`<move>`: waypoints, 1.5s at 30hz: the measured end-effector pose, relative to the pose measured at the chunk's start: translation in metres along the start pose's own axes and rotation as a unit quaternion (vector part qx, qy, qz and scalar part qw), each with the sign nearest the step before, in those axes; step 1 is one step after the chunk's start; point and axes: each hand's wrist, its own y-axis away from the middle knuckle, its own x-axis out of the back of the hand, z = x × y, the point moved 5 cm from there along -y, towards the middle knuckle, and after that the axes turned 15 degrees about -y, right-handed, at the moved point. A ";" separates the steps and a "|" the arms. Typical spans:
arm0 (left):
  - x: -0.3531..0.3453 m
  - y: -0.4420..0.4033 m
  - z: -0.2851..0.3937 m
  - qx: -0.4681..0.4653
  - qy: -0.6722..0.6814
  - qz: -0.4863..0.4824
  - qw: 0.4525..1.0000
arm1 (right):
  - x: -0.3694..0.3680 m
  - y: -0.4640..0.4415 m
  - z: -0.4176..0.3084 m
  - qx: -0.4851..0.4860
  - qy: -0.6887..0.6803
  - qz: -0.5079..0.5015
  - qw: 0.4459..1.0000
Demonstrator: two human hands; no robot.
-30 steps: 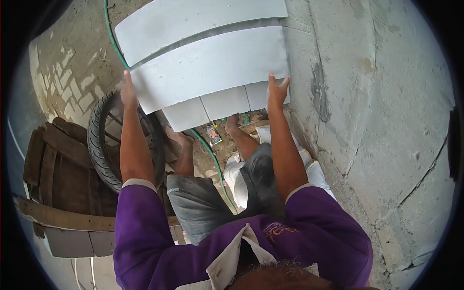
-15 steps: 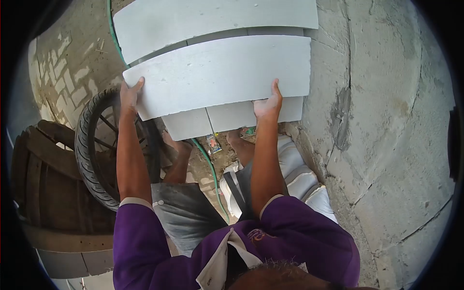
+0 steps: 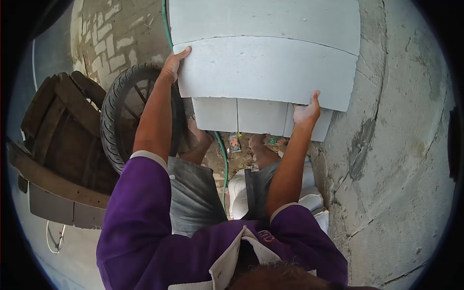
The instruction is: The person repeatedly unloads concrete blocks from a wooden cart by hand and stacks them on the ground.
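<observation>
A long, pale lightweight concrete block (image 3: 266, 67) lies between my hands, its far edge meeting another pale block (image 3: 266, 18) behind it. My left hand (image 3: 175, 65) grips its left end, with the thumb on the top face. At the near edge, toward the right, my right hand (image 3: 307, 115) holds the same block, thumb up and the other fingers hidden beneath. More pale blocks (image 3: 261, 116) show below it, with vertical joints between them.
A spoked wheel with a black tyre (image 3: 113, 116) and a wooden frame (image 3: 63, 125) are at the left. A rough grey wall (image 3: 391, 145) runs along the right. A green hose (image 3: 224, 164) passes between my legs, beside white sacks (image 3: 309, 186).
The held block has moved forward against the far block, and the gap between them has closed to a thin line. Both hands still hold it. My view has shifted left.
</observation>
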 end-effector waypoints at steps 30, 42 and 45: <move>0.290 0.710 -0.118 -0.048 0.126 0.383 0.914 | -0.317 0.576 0.083 0.156 0.514 -0.526 0.659; 0.754 0.724 -0.199 -0.027 -0.021 0.755 0.654 | -0.346 0.783 0.314 0.287 0.483 -0.463 0.685; 0.851 0.682 -0.172 0.000 -0.077 0.711 0.699 | -0.335 0.781 0.331 0.366 0.464 -0.397 0.702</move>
